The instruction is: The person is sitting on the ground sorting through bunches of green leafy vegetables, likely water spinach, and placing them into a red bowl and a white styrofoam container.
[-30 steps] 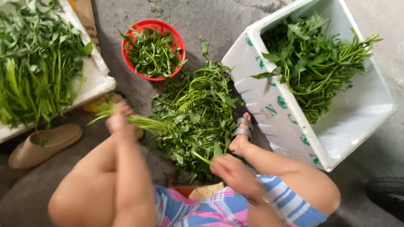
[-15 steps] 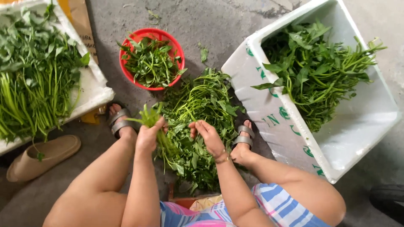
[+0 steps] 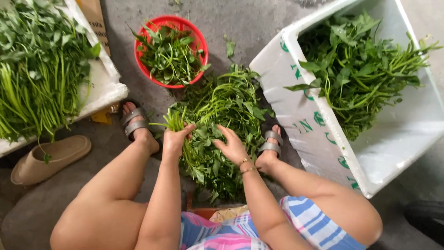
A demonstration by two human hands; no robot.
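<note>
Sorting greens on the floor, the left hand [image 3: 173, 139] grips a bunch while the right hand [image 3: 233, 147] rests open on the large pile [image 3: 222, 106] (still mostly unsorted) below the part-filled red basket [image 3: 196, 41].

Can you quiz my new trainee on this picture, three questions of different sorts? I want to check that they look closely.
1. True or false: the left hand grips a bunch of green stems.
2. Which container is round? A the red basket; B the white foam box; C the white tray.
3. What does the right hand rest on?

Key: 1 true. 2 A. 3 The pile of leafy greens on the floor between the person's feet.
</note>
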